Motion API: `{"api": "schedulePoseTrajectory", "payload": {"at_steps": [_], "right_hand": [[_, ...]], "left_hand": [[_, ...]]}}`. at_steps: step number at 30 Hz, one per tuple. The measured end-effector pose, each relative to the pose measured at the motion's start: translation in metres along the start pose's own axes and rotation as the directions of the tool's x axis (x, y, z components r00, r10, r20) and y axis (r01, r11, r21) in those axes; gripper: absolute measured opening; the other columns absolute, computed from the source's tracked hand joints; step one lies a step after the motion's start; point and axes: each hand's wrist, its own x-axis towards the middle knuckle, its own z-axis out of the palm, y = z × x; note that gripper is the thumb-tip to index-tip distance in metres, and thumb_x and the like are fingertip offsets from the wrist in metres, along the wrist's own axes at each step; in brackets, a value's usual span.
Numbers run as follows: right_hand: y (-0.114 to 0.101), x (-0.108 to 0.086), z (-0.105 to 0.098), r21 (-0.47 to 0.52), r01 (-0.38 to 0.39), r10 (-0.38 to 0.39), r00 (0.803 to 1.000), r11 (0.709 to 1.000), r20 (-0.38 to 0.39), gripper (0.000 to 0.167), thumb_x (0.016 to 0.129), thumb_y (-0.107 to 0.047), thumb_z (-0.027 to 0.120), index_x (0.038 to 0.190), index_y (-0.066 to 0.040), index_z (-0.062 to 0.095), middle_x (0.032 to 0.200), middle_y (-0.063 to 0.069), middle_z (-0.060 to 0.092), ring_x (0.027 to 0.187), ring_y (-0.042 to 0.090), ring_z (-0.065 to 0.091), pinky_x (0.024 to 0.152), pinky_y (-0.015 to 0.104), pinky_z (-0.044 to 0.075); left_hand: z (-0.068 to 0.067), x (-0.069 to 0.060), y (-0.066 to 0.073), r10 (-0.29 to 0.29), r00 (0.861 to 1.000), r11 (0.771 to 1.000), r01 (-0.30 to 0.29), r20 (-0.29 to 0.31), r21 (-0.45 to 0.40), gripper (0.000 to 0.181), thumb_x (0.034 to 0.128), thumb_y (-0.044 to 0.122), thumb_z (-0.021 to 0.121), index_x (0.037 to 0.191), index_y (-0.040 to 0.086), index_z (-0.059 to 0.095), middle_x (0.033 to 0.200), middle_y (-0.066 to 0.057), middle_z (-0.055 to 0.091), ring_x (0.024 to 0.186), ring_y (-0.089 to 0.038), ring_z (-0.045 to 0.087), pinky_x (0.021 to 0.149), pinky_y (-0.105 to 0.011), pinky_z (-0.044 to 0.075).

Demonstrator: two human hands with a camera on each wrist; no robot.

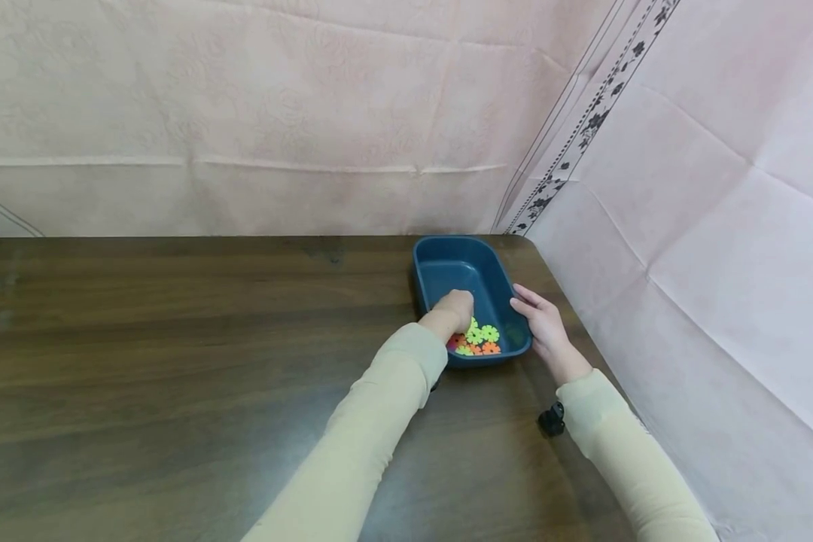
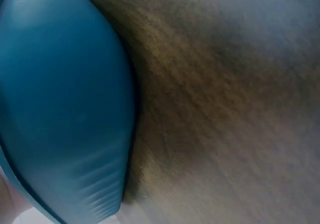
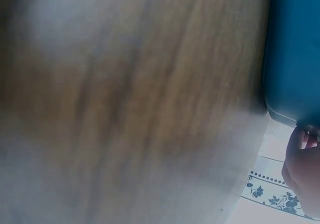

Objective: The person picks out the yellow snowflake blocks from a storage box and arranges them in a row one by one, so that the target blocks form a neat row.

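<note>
A deep blue plastic basin [image 1: 455, 248] with rounded corners stands on the table. Small flower-shaped pieces [image 1: 490, 333], yellow-green and orange with a bit of pink, lie in its near end. My left hand [image 1: 452, 310] reaches over the left rim into the basin, knuckles up and fingers bent down beside the pieces; its fingertips are hidden. At the basin's right side, my right hand [image 1: 544, 322] holds the rim with thumb and fingers. The left wrist view shows mostly the basin's outer wall [image 2: 70, 99]; in the right wrist view, curled fingers [image 3: 300, 156] meet the basin's edge.
The basin stands near the far right corner of the brown wooden table [image 1: 176, 361]. Pale cloth [image 1: 278, 98] hangs behind the table, and more cloth [image 1: 732, 226] runs along its right edge. A small black device [image 1: 552, 420] sits at the right wrist.
</note>
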Motion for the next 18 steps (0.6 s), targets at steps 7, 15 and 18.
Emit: {"api": "schedulePoseTrajectory", "payload": {"at_steps": [7,15,18], "right_hand": [[0.000,-0.001,0.001,-0.008,0.017,-0.017,1.000,1.000,0.003,0.051,0.097,-0.015,0.049,0.145,-0.012,0.032,0.155,0.006,0.024,0.142,0.020,0.025,0.117,0.035,0.024],[0.000,0.000,0.000,-0.010,0.010,-0.010,1.000,1.000,-0.005,0.051,0.097,-0.017,0.050,0.145,-0.014,0.033,0.155,0.005,0.025,0.141,0.020,0.026,0.116,0.035,0.025],[0.000,0.000,-0.001,-0.016,0.008,-0.009,1.000,1.000,-0.012,0.052,0.097,-0.017,0.051,0.145,-0.014,0.034,0.155,0.005,0.025,0.141,0.020,0.026,0.116,0.036,0.025]], "left_hand": [[-0.006,-0.003,-0.001,-0.027,0.999,0.975,0.019,-0.033,-0.220,0.021,0.0914,0.006,0.057,0.108,0.008,0.069,0.114,-0.005,0.065,0.097,-0.016,0.063,0.085,-0.026,0.054],[-0.017,-0.010,-0.001,-0.075,0.996,0.788,0.027,-0.052,-0.615,0.020,0.0892,0.006,0.061,0.107,0.001,0.069,0.114,-0.014,0.063,0.087,-0.024,0.068,0.084,-0.032,0.056],[-0.023,-0.012,-0.001,-0.078,0.996,0.721,0.026,-0.044,-0.693,0.021,0.0890,0.005,0.061,0.108,-0.001,0.068,0.115,-0.015,0.062,0.092,-0.025,0.067,0.087,-0.034,0.055]]}}
